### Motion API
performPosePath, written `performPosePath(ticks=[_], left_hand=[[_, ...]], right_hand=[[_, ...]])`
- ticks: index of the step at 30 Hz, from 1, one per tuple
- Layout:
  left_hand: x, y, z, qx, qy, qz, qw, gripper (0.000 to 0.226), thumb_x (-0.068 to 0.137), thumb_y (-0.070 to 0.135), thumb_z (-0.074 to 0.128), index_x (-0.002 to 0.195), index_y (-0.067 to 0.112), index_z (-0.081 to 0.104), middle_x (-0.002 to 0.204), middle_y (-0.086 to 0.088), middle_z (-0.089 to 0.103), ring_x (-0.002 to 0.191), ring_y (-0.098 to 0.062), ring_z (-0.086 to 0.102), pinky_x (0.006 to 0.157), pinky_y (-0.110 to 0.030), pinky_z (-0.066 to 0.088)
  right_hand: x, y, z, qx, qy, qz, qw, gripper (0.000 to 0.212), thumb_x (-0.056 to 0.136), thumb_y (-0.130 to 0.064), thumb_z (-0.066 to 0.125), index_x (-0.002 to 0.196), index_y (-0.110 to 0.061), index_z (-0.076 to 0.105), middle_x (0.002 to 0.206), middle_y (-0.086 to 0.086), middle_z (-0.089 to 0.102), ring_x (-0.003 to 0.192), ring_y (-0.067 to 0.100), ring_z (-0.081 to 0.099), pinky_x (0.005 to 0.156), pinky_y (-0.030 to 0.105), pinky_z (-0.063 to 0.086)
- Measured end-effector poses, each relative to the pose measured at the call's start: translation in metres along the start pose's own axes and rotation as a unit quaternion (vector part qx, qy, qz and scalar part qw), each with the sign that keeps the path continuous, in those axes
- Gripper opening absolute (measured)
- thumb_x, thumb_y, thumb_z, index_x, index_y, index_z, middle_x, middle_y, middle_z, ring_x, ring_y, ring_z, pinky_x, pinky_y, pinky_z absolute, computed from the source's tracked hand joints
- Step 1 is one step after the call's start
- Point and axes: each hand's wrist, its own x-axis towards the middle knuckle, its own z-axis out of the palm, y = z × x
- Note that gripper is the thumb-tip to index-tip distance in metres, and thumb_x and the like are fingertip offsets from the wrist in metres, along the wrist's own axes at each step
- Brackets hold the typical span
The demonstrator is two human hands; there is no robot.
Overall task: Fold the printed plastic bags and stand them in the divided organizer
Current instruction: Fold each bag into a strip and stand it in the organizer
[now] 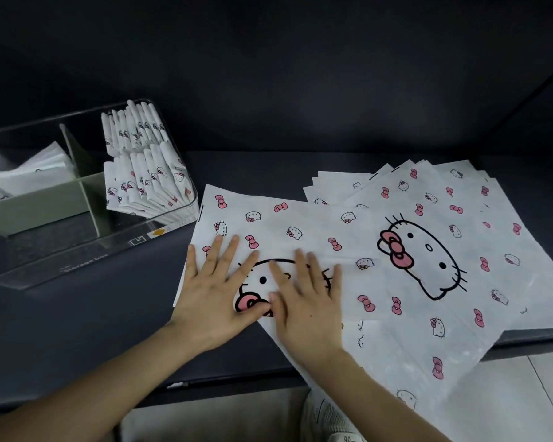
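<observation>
A white plastic bag (288, 224) printed with cat faces and pink bows lies flat on the dark table in front of me. My left hand (217, 288) presses on its left part with straight, spread fingers. My right hand (304, 301) lies flat beside it on the large cat face, fingers straight. To the right a fanned stack of the same bags (454, 250) spreads out, partly hanging over the table edge. At the left stands the clear divided organizer (87, 244); several folded bags (144, 167) stand upright in its right compartments.
Loose white bags (32, 173) sit in the organizer's left compartment, behind a grey-green divider (87, 186). A dark wall rises behind the table. The table's front edge (230, 381) runs below my wrists, with light floor and a white shoe (329, 416) beneath.
</observation>
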Motion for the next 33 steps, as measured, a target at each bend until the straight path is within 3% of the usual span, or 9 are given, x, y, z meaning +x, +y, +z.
performPosePath(ticks=[8, 14, 17, 20, 24, 27, 29, 31, 33], left_hand=[[0.0, -0.001, -0.001, 0.002, -0.005, -0.011, 1.0, 0.084, 0.081, 0.083, 0.007, 0.149, 0.034, 0.013, 0.16, -0.006, 0.01, 0.148, -0.026, -0.001, 0.114, -0.057, -0.001], [0.0, 0.0, -0.002, 0.009, -0.006, -0.012, 1.0, 0.085, 0.081, 0.083, 0.007, 0.15, 0.033, 0.012, 0.16, -0.006, 0.009, 0.148, -0.026, -0.002, 0.114, -0.057, -0.003], [0.0, -0.001, -0.002, 0.007, -0.012, -0.011, 1.0, 0.084, 0.083, 0.082, 0.009, 0.15, 0.032, 0.015, 0.16, -0.008, 0.014, 0.148, -0.027, 0.001, 0.114, -0.057, 0.0], [0.0, -0.002, -0.001, -0.002, -0.021, -0.009, 1.0, 0.084, 0.082, 0.083, 0.008, 0.15, 0.034, 0.012, 0.16, -0.007, 0.011, 0.148, -0.025, -0.003, 0.114, -0.056, -0.002], [0.0, -0.005, -0.005, -0.043, -0.017, -0.004, 0.999, 0.091, 0.075, 0.088, -0.001, 0.149, 0.037, 0.007, 0.16, 0.002, -0.003, 0.146, -0.015, -0.016, 0.116, -0.049, -0.013], [-0.003, -0.017, -0.017, -0.174, 0.006, 0.011, 0.985, 0.093, 0.075, 0.089, 0.01, 0.147, 0.034, 0.03, 0.157, 0.009, 0.013, 0.147, -0.008, 0.0, 0.119, -0.041, -0.007], [-0.004, -0.033, -0.031, -0.237, -0.005, 0.04, 0.971, 0.084, 0.075, 0.09, 0.021, 0.137, 0.037, 0.045, 0.151, 0.016, 0.027, 0.144, -0.001, 0.015, 0.12, -0.031, 0.002], [0.001, -0.048, -0.052, -0.294, -0.083, 0.044, 0.951, 0.081, 0.066, 0.094, 0.03, 0.13, 0.046, 0.044, 0.144, 0.028, 0.032, 0.137, 0.013, 0.019, 0.114, -0.014, 0.007], [0.014, -0.058, -0.07, -0.315, -0.143, 0.015, 0.938, 0.075, 0.056, 0.087, 0.051, 0.122, 0.053, 0.044, 0.129, 0.038, 0.042, 0.121, 0.025, 0.032, 0.1, 0.0, 0.02]], right_hand=[[-0.04, 0.081, -0.01, -0.034, -0.079, 0.12, 0.989, 0.056, 0.099, -0.054, 0.017, 0.148, -0.03, 0.026, 0.15, 0.018, 0.035, 0.14, 0.033, 0.032, 0.111, 0.056, 0.005], [-0.045, 0.11, -0.028, 0.033, -0.119, 0.167, 0.978, 0.069, 0.083, -0.069, 0.001, 0.144, -0.037, -0.007, 0.16, 0.007, 0.011, 0.148, 0.02, 0.001, 0.115, 0.05, -0.009], [-0.039, 0.111, -0.04, 0.118, -0.078, 0.158, 0.977, 0.067, 0.084, -0.067, 0.016, 0.145, -0.04, 0.011, 0.157, 0.009, 0.022, 0.147, 0.024, 0.011, 0.115, 0.048, -0.005], [-0.04, 0.117, -0.038, 0.094, 0.0, -0.02, 0.995, 0.049, 0.091, -0.06, 0.042, 0.128, -0.031, 0.057, 0.143, 0.008, 0.048, 0.138, 0.026, 0.036, 0.114, 0.057, 0.018], [-0.036, 0.121, -0.03, 0.057, 0.069, -0.194, 0.977, 0.024, 0.092, -0.029, 0.056, 0.094, -0.015, 0.075, 0.117, 0.002, 0.069, 0.115, 0.017, 0.061, 0.105, 0.05, 0.039], [-0.027, 0.116, -0.034, 0.122, 0.081, -0.148, 0.978, 0.026, 0.091, -0.02, 0.052, 0.09, -0.006, 0.074, 0.097, 0.002, 0.074, 0.093, 0.011, 0.068, 0.102, 0.033, 0.044], [-0.014, 0.113, -0.046, 0.204, 0.05, -0.052, 0.976, 0.024, 0.09, -0.022, 0.051, 0.088, -0.007, 0.07, 0.082, 0.001, 0.072, 0.074, 0.003, 0.063, 0.083, 0.012, 0.047], [0.006, 0.114, -0.059, 0.265, -0.012, 0.044, 0.963, 0.016, 0.093, -0.022, 0.054, 0.083, -0.017, 0.065, 0.074, -0.001, 0.067, 0.05, 0.004, 0.048, 0.056, 0.014, 0.041], [0.029, 0.115, -0.07, 0.344, -0.076, 0.117, 0.929, 0.018, 0.095, -0.017, 0.057, 0.078, -0.02, 0.061, 0.068, -0.008, 0.061, 0.047, 0.007, 0.038, 0.05, 0.018, 0.034]])
